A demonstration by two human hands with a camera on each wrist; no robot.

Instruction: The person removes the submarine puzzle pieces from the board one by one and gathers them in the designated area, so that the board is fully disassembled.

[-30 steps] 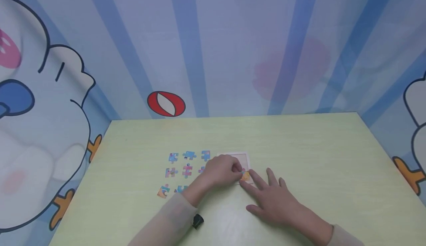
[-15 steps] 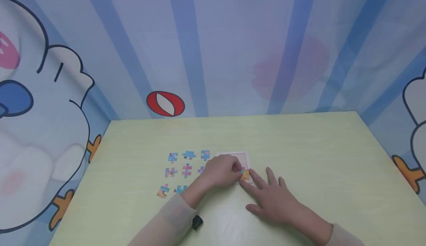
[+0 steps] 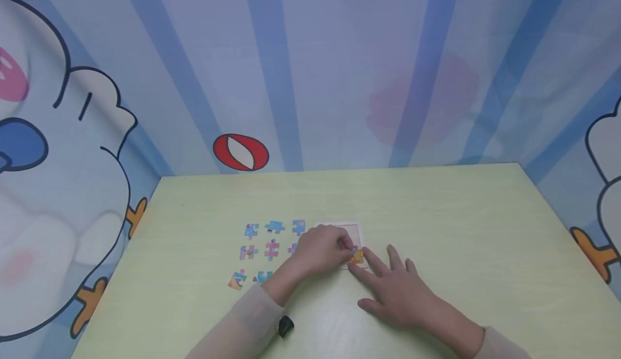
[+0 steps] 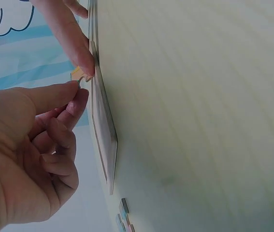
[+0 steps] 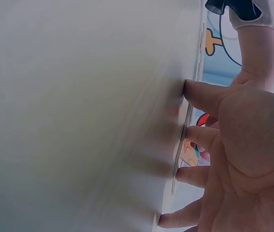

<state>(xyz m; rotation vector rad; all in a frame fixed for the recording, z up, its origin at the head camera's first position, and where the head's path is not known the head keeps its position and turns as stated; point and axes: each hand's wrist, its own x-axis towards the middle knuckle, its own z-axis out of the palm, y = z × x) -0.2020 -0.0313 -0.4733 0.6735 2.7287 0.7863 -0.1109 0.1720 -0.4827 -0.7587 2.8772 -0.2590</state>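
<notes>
Over the near right corner of a shallow pale puzzle tray [image 3: 360,234], my left hand [image 3: 321,248] pinches a jigsaw piece [image 3: 357,256] between thumb and forefinger. The piece shows orange and yellow; in the left wrist view it stands tilted above the tray. The left hand covers much of the tray in the head view. My right hand [image 3: 400,291] lies with fingers spread and fairly straight. Its forefinger and thumb-side fingertips are right at the tray's right edge and near corner, close to the piece. The right wrist view shows its fingertips [image 5: 191,175] touching down along that edge.
Left of the tray, several loose jigsaw pieces [image 3: 272,249] lie in rough rows on the table [image 3: 436,208], partly hidden by the left arm. A small black object [image 3: 285,326] is beside the left sleeve. A printed curtain [image 3: 339,78] stands behind the table.
Both hands stay in nearly the same place. The orange and yellow piece in the left fingers shifts only slightly at the tray corner.
</notes>
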